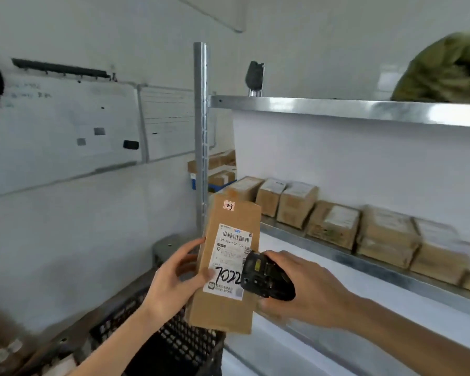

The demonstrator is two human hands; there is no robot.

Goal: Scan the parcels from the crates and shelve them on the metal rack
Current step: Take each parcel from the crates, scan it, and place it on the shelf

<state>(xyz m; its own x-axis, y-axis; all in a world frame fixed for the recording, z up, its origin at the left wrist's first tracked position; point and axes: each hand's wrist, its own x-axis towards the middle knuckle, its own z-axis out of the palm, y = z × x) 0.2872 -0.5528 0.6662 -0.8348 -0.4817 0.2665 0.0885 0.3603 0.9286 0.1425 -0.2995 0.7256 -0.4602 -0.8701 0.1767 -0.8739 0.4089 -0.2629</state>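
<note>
Beside steel rack (337, 109): left hand (171, 283) fingers pinch flat cardboard parcel (225, 267); right hand (307, 291) fingers wrap black scanner (263, 278).

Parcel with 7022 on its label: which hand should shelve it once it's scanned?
Left, probably. The left hand already grips the parcel, while the right hand holds the scanner against its label.

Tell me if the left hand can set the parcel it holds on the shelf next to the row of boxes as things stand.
Probably yes. The left hand grips the parcel just in front of the rack's upright post, and the shelf edge shows bare metal left of the row of boxes. The right hand with the scanner sits between.
</note>
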